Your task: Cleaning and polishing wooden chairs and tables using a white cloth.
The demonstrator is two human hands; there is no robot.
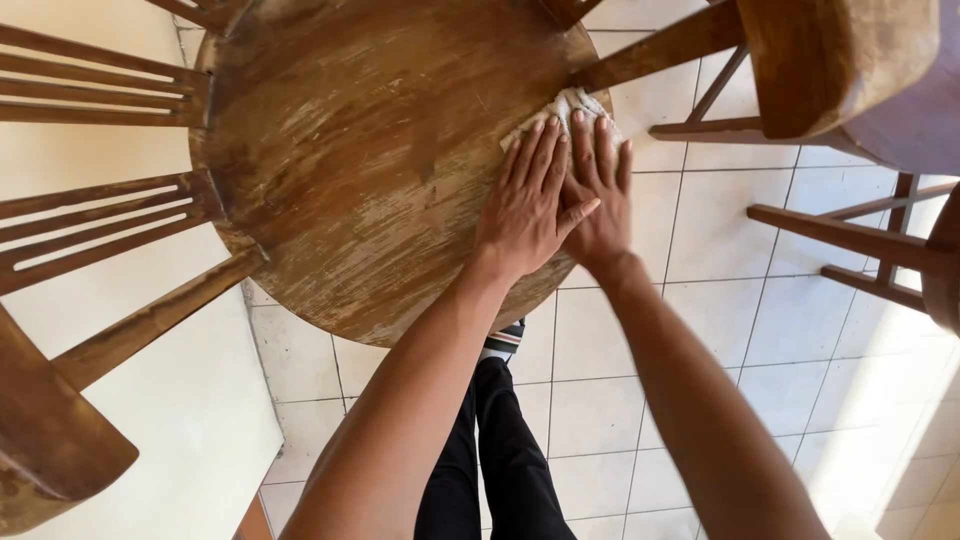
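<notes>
— Pale square floor tiles (790,320) show below everything. What are the hands doing?

— Both lie flat with fingers stretched out, pressing a small whitish cloth (570,103) onto the round wooden desk (350,170). The left hand (525,205) overlaps the right hand (600,200), its thumb lying across the right one's back. Neither pinches anything; the cloth is pinned under the fingertips.

— Where exactly is the cloth?

— Just beyond the fingertips, bunched at the desk's rim, on the right-hand side of the top.

— How should the wiping go, in your judgement?

— I'd keep the palms low and the pressure even, and follow the grain, so the crumpled cloth spreads flat and doesn't slip off the rim beside it.

— And the surface?

— Worn brown wood, varnish rubbed thin, with pale streaks and scratches running across it to the left of the hands. It looks dry and slightly rough.

— Farther out?

— Wooden chairs ring the desk: slatted backs (100,215) far to the left, a curved seat (835,60) and rungs to the right. Under the forearms are black trousers (500,460) and one shoe (505,340).
</notes>
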